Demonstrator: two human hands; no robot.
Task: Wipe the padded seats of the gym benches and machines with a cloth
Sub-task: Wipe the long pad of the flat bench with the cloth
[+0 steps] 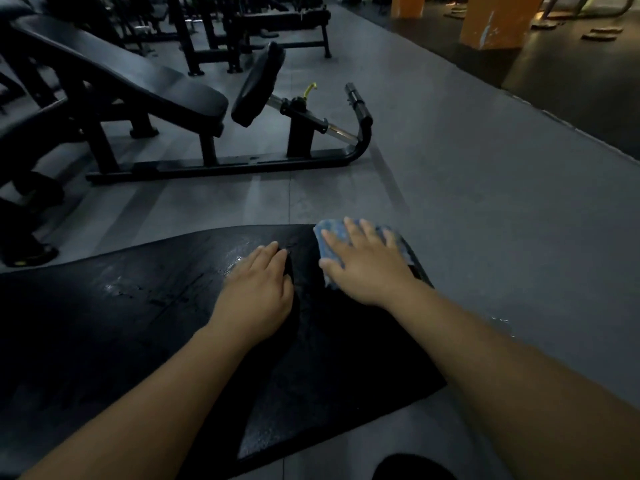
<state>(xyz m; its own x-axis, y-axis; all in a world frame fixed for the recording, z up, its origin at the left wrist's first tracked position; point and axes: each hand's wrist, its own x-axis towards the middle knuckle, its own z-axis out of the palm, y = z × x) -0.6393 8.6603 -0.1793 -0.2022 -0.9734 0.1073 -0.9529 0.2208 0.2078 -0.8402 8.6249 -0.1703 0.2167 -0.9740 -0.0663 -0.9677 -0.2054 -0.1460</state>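
While the grey floor point(450, 174) fills most of the view, a long black pad point(104, 341) lies across the lower half, and both arms reach over it from below. Behind it, at the upper left, stands another bench point(138, 77) with a sloped black back. Two orange pillars point(495, 19) stand at the top right, well apart from the pad.

The left forearm point(166, 393) comes up from the lower left corner and the right forearm point(502, 358) from the lower right edge — both are stretched forward, nearly straight, and draw closer together toward the hands.

The left hand point(256, 292) lies palm down on the middle of the pad, fingers straight and close together, pointing forward. It holds nothing and only rests on the surface. The right hand point(363, 265) lies palm down at the far right end of the pad, fingers straight and a little spread, and presses on a blue cloth point(327, 233) — the fingers are not curled round it. The cloth lies flat on that end of the pad, under the palm, and shows beyond the fingertips and beside the thumb. Pale wet streaks point(239, 258) shine on the pad just left of the left hand's fingers.
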